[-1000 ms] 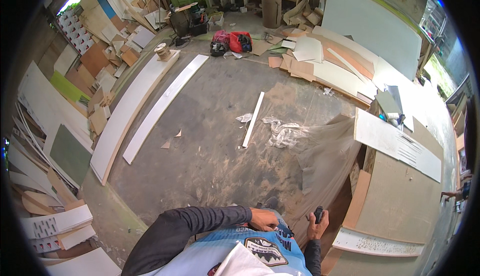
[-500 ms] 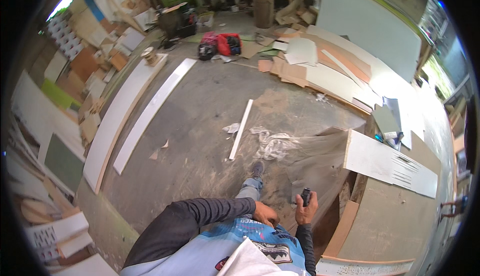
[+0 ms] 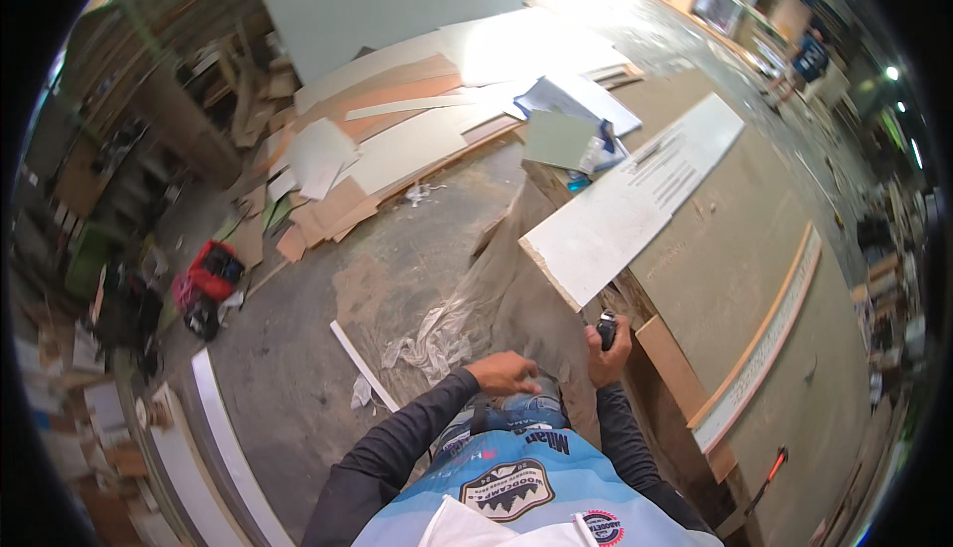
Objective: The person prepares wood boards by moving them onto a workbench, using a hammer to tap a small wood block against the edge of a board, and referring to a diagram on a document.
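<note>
My right hand (image 3: 610, 353) is closed around a compact black tape measure (image 3: 607, 330), close to the near corner of a white board (image 3: 596, 249). That board lies aslant on a wide brown panel table (image 3: 730, 249) and has a row of thin slots or strips toward its far end. In front of my waist my left hand (image 3: 504, 373) hovers with loosely bent fingers apart, holding nothing. A crumpled translucent sheet (image 3: 437, 334) hangs from the table edge and spreads over the floor beyond it.
A narrow white strip (image 3: 362, 365) lies on the floor, with long white boards (image 3: 235, 458) at left. Sheet offcuts (image 3: 397, 155) are piled ahead. A curved-looking edged strip (image 3: 759, 348) and a red-handled tool (image 3: 780, 460) rest at right. Another person (image 3: 809, 59) is far right.
My view has swung right toward the panel table. My left hand has moved away from my waist, its fingers loosening. My right hand still grips the tape measure, now nearer the white board.
</note>
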A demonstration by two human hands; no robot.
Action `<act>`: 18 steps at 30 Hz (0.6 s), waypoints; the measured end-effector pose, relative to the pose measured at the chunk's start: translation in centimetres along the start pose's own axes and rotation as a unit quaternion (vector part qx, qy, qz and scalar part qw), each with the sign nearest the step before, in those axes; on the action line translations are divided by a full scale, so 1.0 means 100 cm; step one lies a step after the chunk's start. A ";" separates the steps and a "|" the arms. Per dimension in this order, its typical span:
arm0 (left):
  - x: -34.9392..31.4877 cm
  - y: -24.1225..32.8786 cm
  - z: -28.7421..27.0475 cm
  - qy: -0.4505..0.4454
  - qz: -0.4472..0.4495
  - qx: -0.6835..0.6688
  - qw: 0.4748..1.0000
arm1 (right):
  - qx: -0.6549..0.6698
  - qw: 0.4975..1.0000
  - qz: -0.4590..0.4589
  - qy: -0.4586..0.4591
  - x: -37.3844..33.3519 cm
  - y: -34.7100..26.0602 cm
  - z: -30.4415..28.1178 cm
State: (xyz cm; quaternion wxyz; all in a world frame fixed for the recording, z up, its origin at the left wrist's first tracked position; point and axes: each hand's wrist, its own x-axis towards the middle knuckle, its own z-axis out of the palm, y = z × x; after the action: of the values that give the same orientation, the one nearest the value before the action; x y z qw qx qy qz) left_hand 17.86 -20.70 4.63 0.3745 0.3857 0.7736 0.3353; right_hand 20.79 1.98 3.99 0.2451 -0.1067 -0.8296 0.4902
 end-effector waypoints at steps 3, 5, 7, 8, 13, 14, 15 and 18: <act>0.017 -0.028 -0.027 0.047 -0.022 -0.041 0.998 | -0.057 0.994 0.037 0.088 0.008 0.013 -0.006; 0.026 -0.039 -0.051 0.041 -0.034 -0.055 0.997 | -0.073 0.987 0.103 0.102 0.013 0.018 -0.008; 0.040 -0.055 -0.070 0.044 -0.038 -0.087 0.994 | -0.133 0.977 0.104 0.127 0.021 0.035 -0.010; 0.047 -0.060 -0.080 0.061 -0.044 -0.109 0.991 | -0.163 0.971 0.105 0.139 0.028 0.043 -0.011; 0.087 -0.084 -0.133 0.181 -0.069 -0.191 0.962 | -0.250 0.945 0.160 0.135 0.086 0.093 -0.016; 0.092 -0.090 -0.144 0.215 -0.075 -0.208 0.951 | -0.269 0.936 0.183 0.131 0.103 0.099 -0.016; 0.100 -0.098 -0.153 0.240 -0.082 -0.217 0.943 | -0.288 0.927 0.206 0.126 0.120 0.106 -0.017; 0.120 -0.101 -0.191 0.247 -0.107 -0.268 0.925 | -0.343 0.895 0.235 0.160 0.161 0.144 -0.019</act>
State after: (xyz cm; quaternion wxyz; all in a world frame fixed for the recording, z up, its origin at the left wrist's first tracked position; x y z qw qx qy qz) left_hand -6.68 -19.74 2.06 0.2952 0.0906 0.7595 0.5726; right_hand 7.04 17.32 -2.84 0.2006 -0.4528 -0.8466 0.1950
